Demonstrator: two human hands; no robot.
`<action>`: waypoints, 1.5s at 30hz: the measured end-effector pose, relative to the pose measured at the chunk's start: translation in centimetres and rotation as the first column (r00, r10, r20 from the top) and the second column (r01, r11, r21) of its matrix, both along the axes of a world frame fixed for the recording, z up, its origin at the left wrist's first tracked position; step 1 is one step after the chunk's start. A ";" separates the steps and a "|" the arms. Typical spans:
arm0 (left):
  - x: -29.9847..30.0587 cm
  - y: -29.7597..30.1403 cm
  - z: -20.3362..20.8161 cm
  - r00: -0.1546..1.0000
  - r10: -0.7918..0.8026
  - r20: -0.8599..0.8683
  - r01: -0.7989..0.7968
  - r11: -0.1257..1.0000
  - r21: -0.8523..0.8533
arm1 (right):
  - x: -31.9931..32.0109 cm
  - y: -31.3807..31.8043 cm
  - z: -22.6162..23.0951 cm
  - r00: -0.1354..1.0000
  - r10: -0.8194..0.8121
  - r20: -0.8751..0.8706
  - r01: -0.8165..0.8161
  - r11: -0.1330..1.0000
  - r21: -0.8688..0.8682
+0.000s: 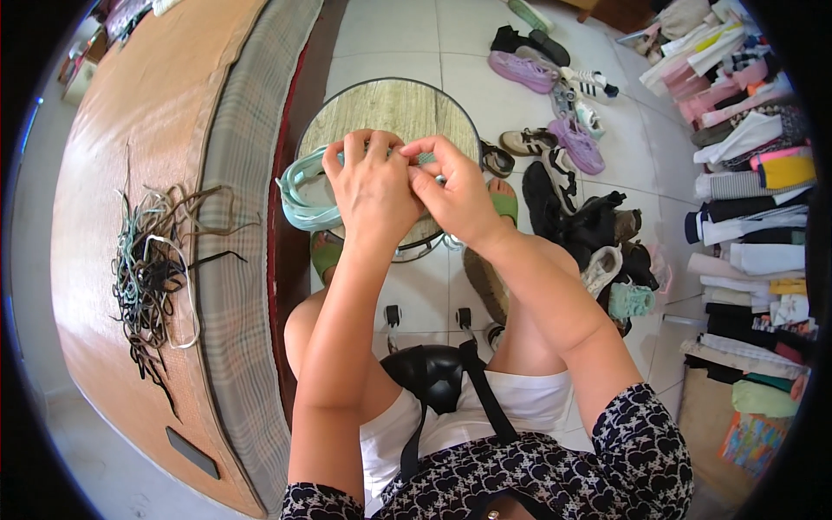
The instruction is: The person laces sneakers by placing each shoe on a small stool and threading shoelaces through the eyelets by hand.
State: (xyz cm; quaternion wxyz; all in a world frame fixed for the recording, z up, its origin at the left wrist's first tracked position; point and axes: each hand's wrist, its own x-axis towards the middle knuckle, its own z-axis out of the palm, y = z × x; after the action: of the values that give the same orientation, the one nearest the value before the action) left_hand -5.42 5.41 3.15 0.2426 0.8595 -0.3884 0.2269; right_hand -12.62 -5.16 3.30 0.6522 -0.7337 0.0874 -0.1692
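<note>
On a small round table (pixel 394 100) with a wood-look top lies a mint-green thing that looks like a shoe (pixel 310 212), its looped, open end toward the left. My left hand (pixel 373 178) rests over its middle with the fingers bent down, hiding much of it. Close against it, my right hand (pixel 451 186) has thumb and forefinger pinched near a bit of mint-green material. What exactly the fingertips grip is hidden. A thin pale mint strand hangs below my right hand.
A tangle of laces (pixel 156 269) and a dark flat object (pixel 192 452) lie on the tan mat of the bed (pixel 95 191) at left. Several shoes (pixel 581 143) cover the tiled floor at right, beside stacks of folded clothes (pixel 754 186).
</note>
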 end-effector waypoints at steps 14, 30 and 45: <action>1.0 -0.7 -1.0 0.999 0.045 0.001 -0.045 0.999 -0.008 | -3.2 2.8 1.5 0.844 0.450 0.292 -0.354 0.876 -0.328; 0.7 4.7 1.1 0.975 0.047 -0.217 -0.055 0.998 -0.030 | -1.2 -1.9 0.1 0.998 -0.062 0.002 0.040 0.619 -0.784; 1.2 5.4 1.5 0.868 -0.204 -0.453 0.172 0.979 -0.111 | -4.7 -15.4 0.5 0.869 -0.493 0.042 0.189 0.253 -0.949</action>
State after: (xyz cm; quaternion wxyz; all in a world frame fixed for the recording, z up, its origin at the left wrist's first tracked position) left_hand -4.22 10.82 4.68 0.3775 0.8382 -0.3936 0.0042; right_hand -17.29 -20.57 3.75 0.0413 -0.9481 0.2190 -0.2269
